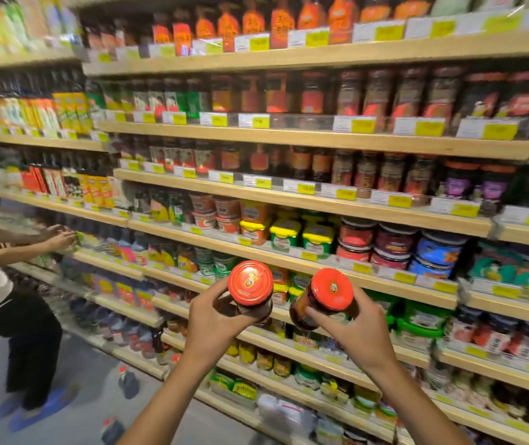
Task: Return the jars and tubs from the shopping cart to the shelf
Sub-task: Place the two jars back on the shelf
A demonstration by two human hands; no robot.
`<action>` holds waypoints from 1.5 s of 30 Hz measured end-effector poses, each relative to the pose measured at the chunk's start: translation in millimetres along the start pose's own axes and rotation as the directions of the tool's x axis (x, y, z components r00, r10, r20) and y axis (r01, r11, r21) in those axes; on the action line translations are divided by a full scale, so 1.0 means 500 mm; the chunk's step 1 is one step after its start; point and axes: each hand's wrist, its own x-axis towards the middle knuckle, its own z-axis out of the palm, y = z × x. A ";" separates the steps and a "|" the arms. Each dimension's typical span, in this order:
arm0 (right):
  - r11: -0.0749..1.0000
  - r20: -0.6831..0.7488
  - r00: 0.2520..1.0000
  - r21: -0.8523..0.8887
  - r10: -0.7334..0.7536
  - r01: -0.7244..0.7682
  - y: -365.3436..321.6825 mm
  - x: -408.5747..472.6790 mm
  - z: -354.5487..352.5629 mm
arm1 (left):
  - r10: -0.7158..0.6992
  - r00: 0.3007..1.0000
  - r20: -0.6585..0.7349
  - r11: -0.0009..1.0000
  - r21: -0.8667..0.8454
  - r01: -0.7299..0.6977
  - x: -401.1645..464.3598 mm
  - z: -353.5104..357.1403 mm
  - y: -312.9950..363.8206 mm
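I hold two dark sauce jars with red lids in front of the wooden shelves [308,200]. My left hand [215,319] grips the left jar [250,284] from below, its lid facing me. My right hand [357,332] grips the right jar [324,297], tilted to the left. The two jars sit side by side, a small gap between them, level with the shelf row of tubs [285,234] and round containers. No shopping cart is in view.
Rows of jars [365,97], bottles and tubs fill the shelves, with yellow price tags along the edges. Another person [9,303] stands at the left, reaching into a shelf. Two bottles [128,383] stand on the grey floor near the shelf base.
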 end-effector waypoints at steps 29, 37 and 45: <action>0.994 -0.194 0.975 -0.003 -0.108 0.110 0.026 0.455 0.160 | 0.214 0.975 0.064 0.974 -0.089 -0.208 0.492 -0.015 -0.111; 0.986 -0.478 0.864 -0.038 -0.159 0.161 -0.050 0.549 0.172 | 0.290 0.950 0.118 0.925 -0.288 -0.247 0.622 -0.020 -0.134; 0.985 -0.623 0.763 -0.108 -0.171 0.132 -0.067 0.620 0.187 | 0.348 0.922 0.167 0.890 -0.367 -0.270 0.700 -0.043 -0.141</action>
